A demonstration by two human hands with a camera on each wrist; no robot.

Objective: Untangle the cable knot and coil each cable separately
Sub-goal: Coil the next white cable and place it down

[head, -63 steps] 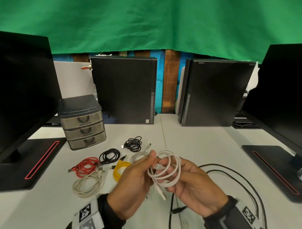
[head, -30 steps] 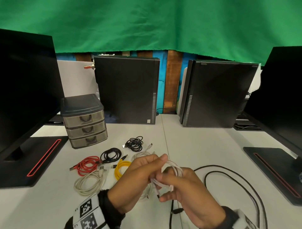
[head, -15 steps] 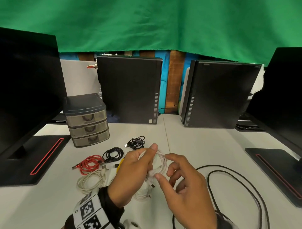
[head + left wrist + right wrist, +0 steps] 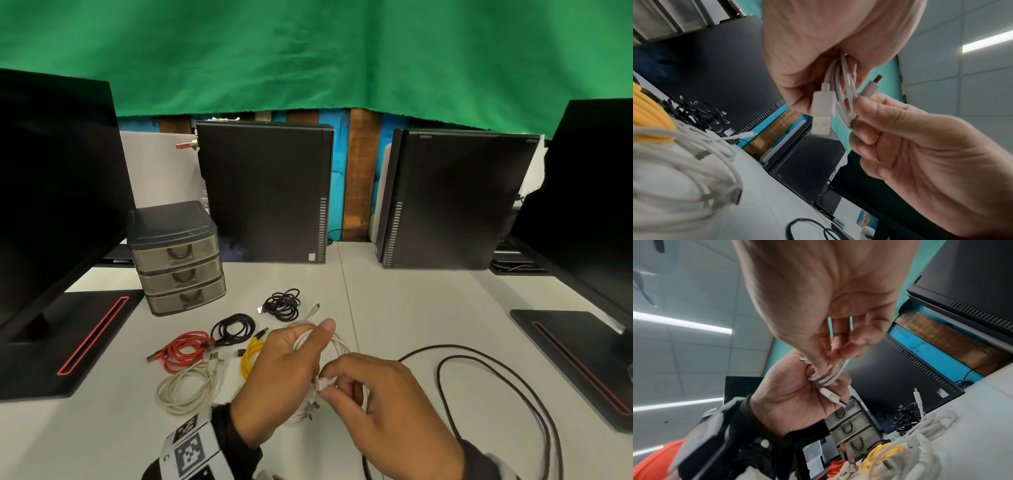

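A small white cable coil (image 4: 339, 346) hangs just above the table, front centre. My left hand (image 4: 291, 363) grips its strands, thumb on top. My right hand (image 4: 356, 387) pinches the coil's lower part at a white connector (image 4: 323, 382). In the left wrist view the coil (image 4: 842, 91) runs out of my left fist (image 4: 818, 48), its USB plug (image 4: 821, 113) dangling, with my right fingers (image 4: 869, 113) on the loops. The right wrist view shows the same strands (image 4: 828, 376) between both hands. A long black cable (image 4: 496, 394) lies in loose loops at the right.
Coiled cables lie left of my hands: red (image 4: 183, 349), two black (image 4: 233, 329) (image 4: 282, 303), yellow (image 4: 251, 356), beige (image 4: 186, 387), another white one (image 4: 301, 414) under my hands. A drawer unit (image 4: 178, 257), two towers (image 4: 267, 192) (image 4: 455, 198) and monitors (image 4: 51, 205) (image 4: 589, 222) ring the table.
The white coil has come down and shrunk into a tighter bundle in my left hand. My right hand, off the coil half a second ago, now pinches it again near the connector.
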